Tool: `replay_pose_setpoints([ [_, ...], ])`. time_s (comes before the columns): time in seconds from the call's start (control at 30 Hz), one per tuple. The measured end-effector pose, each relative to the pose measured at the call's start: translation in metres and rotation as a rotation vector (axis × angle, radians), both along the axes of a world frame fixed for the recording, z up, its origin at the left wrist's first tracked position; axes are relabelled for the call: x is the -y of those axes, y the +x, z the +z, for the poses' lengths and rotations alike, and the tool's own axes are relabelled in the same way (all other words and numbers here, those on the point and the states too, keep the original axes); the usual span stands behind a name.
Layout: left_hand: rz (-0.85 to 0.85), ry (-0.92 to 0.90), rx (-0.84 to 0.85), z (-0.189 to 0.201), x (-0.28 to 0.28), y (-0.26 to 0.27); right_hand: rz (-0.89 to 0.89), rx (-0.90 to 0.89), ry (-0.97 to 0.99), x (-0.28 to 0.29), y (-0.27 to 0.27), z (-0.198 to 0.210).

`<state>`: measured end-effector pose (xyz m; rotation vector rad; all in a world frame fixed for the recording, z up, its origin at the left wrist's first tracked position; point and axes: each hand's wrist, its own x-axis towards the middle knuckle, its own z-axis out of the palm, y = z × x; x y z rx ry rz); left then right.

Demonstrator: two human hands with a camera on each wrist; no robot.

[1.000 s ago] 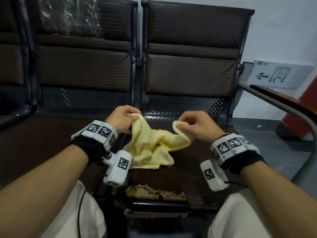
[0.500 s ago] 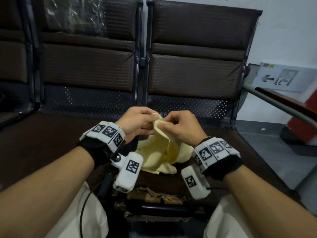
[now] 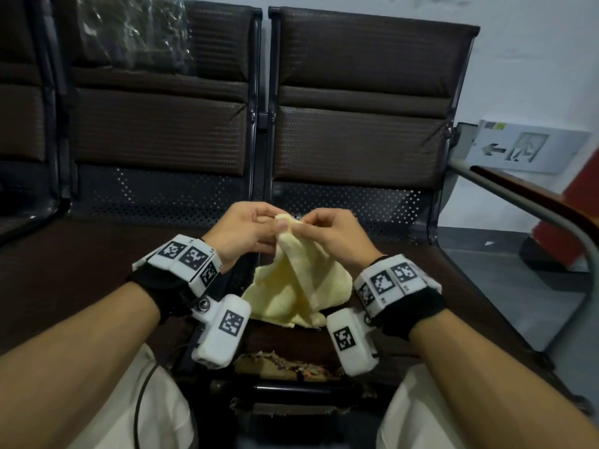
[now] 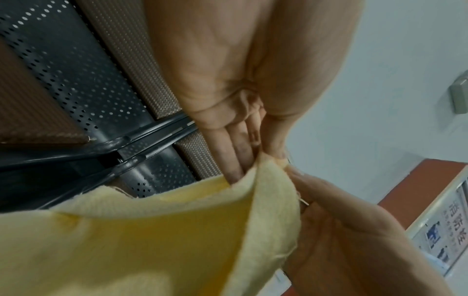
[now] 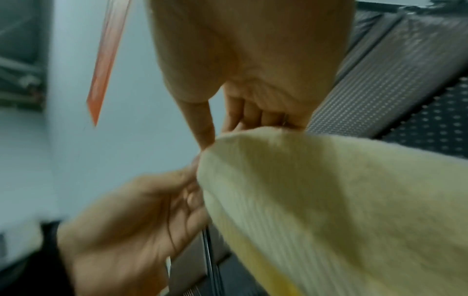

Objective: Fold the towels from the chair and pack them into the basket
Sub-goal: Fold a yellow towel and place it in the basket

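Both hands meet at one point above the seat of the dark brown padded waiting chair (image 3: 350, 247). Left hand (image 3: 241, 231) and right hand (image 3: 334, 233) each pinch the top of the pale yellow terry towel (image 3: 301, 286); fingertips nearly touching one another, thumbs on the near side.

Towel location: raised at its top between the hands, the rest hanging down and toward the person in a loose cone, lower folds resting on the chair seat just ahead of the knees. In the left wrist view the left fingers (image 4: 233, 152) lie behind the towel's edge while the thumb closes on the corner; in the right wrist view the cloth drapes away from the right hand's pinch.

Key relation: towel's long axis runs roughly vertical, from the shared pinch point down to the seat. Both hands are equally near that point, so neither has the advantage.

Judgement: two corners appear brought together, one fold in progress. Basket not in view.
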<state>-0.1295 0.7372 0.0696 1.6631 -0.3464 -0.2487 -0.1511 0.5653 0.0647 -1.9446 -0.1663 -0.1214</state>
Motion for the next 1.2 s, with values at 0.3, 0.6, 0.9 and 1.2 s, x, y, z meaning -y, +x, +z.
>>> replay_pose_setpoints([
  [0.3, 0.21, -0.147, 0.01, 0.004, -0.012, 0.011, 0.225, -0.129, -0.284, 0.027, 0.004, -0.004],
  [0.6, 0.45, -0.222, 0.105, 0.01, -0.034, 0.024, 0.075, -0.367, -1.254, 0.083, -0.005, -0.022],
  [0.9, 0.645, 0.17, 0.44, -0.002, -0.047, 0.029, -0.153, -0.213, -1.069, 0.102, -0.022, -0.01],
  [1.2, 0.718, 0.292, 0.404, -0.01, -0.049, 0.032, -0.244, -0.121, -0.981, 0.093, -0.029, -0.008],
])
